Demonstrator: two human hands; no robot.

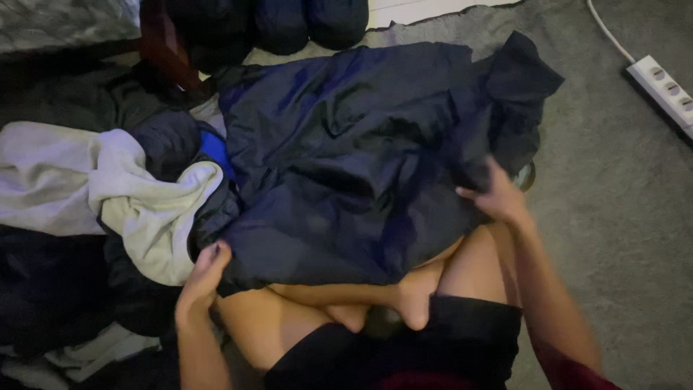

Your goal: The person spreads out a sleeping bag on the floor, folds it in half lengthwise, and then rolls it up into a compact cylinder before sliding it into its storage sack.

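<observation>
Navy fabric: I see a dark blue jacket [346,159] spread over my crossed legs and the grey carpet [613,217], crumpled, with one flap bunched up at the far right corner.
Left hand: my left hand [202,278] is closed on the near-left hem of the jacket, fingers curled over the edge.
Right hand: my right hand [498,195] presses on the jacket's right side, fingers bent into the cloth; whether it pinches a fold or only pins it down, I cannot tell.
Doing it well: I judge the cloth wants even tension from both sides, so I would keep the left grip firm and pull flat and outward with the right, smoothing the creases in the middle rather than dragging the whole piece.
Watch for: a heap of pale and dark clothes [130,195] lies touching the jacket's left edge; I would keep the hem from catching it.
Surroundings: a white power strip [664,90] lies well apart, at the far right.
</observation>
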